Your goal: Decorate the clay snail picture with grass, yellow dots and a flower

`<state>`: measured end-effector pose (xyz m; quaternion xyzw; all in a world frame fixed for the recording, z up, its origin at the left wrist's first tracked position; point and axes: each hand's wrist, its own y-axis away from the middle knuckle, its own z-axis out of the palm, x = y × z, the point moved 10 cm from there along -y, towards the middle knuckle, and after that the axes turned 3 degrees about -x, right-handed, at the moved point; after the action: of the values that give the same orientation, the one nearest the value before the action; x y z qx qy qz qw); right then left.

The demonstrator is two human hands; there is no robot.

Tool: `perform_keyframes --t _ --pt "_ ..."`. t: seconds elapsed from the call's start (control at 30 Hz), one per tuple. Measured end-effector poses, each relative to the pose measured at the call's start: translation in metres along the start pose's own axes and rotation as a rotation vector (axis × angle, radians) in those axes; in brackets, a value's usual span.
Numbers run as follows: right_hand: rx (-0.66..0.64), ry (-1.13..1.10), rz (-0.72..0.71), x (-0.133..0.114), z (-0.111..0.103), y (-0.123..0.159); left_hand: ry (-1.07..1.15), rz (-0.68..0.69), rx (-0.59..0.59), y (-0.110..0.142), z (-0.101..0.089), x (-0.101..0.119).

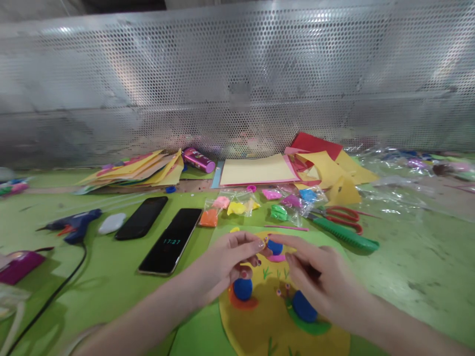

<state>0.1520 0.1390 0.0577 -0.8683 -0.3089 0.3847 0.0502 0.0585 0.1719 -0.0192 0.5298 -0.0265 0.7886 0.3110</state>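
A yellow paper shape (252,331) on a green sheet carries clay snails with blue shells. Near its top is a pink-bodied snail (275,248), with both hands at its head end. My left hand (230,254) has thumb and index finger pinched together there; whatever is between them is too small to make out. From the right, my right hand (322,277) reaches in, index finger stretched to the snail's head, thumb apart, other fingers curled. Below my left hand is an orange-bodied snail (243,290). A green-bodied snail (305,306) with eye stalks is partly covered by my right hand.
Bagged clay, including an orange piece (209,217), lies beyond the sheet. Red-handled scissors (343,213) and a green cutter (345,235) are at right. Two phones (172,242), a glue gun (76,222) and its cord lie left. Paper stacks (256,170) line a perforated metal panel (237,74).
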Motion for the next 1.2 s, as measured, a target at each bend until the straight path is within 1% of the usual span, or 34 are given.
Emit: perform_keyframes --t 0.07,0.2,0.33,0.5,0.6,0.73,0.83,0.97,1.07,1.2 --pt "0.064 0.047 -0.02 -0.002 -0.006 0.0 -0.002 -0.001 -0.013 0.0 0.002 0.0" --pt "0.181 0.171 -0.135 -0.012 -0.012 0.002 -0.023 -0.001 -0.046 0.001 0.005 0.0" --pt "0.275 0.239 -0.155 -0.012 -0.016 0.004 -0.046 -0.001 -0.09 0.002 0.009 -0.001" --pt "0.259 0.137 -0.217 -0.02 -0.02 0.001 -0.057 0.013 -0.125 0.001 0.012 -0.002" --pt "0.268 0.108 -0.198 -0.019 -0.025 0.0 -0.068 0.011 -0.147 0.002 0.014 -0.002" --pt "0.289 0.12 -0.17 -0.013 -0.027 0.0 -0.096 -0.007 -0.194 0.003 0.019 -0.004" --pt "0.275 0.143 -0.167 -0.011 -0.025 -0.001 -0.115 -0.018 -0.223 0.004 0.021 -0.006" --pt "0.247 0.161 -0.17 -0.008 -0.023 -0.002 -0.124 -0.018 -0.232 0.003 0.021 -0.007" --pt "0.236 0.215 -0.21 -0.011 -0.022 -0.002 -0.121 -0.017 -0.234 0.004 0.021 -0.006" --pt "0.244 0.32 -0.317 -0.021 -0.021 0.0 -0.105 -0.024 -0.221 0.006 0.021 -0.005"
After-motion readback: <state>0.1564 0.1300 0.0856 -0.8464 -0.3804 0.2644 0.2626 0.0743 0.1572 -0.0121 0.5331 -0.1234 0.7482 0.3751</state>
